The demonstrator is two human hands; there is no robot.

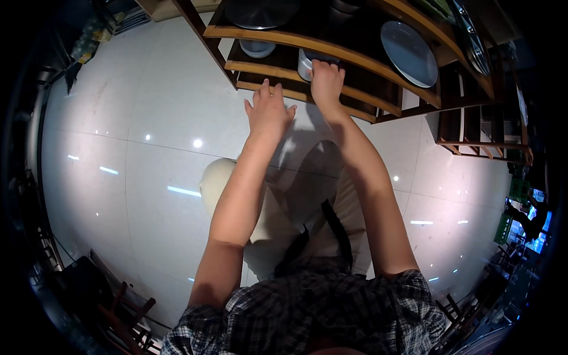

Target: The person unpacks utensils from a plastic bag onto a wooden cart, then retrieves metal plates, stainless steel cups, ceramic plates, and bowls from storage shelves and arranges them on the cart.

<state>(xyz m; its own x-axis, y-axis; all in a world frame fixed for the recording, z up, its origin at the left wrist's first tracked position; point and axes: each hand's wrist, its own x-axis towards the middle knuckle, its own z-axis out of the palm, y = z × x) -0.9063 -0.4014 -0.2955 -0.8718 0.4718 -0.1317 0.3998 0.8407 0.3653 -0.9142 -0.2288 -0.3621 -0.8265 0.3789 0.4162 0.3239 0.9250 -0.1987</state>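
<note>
My right hand (327,84) reaches into a wooden shelf unit (278,40), its fingers curled over the rim of a white round container (304,65) on a lower shelf. Part of that container is hidden by the hand and by the board above. To the left, my left hand (269,111) is open with fingers spread, just in front of the lowest shelf edge; nothing is in it. A pale bowl-like dish (257,47) sits on the shelf beyond my left hand.
A large grey-white plate (409,54) rests on the upper shelf at right, and a dark round tray-like dish (260,12) at upper left. Another wooden rack (473,142) stands to the right. Pale glossy floor tiles (148,195) surround my legs; a wooden chair (127,313) is at lower left.
</note>
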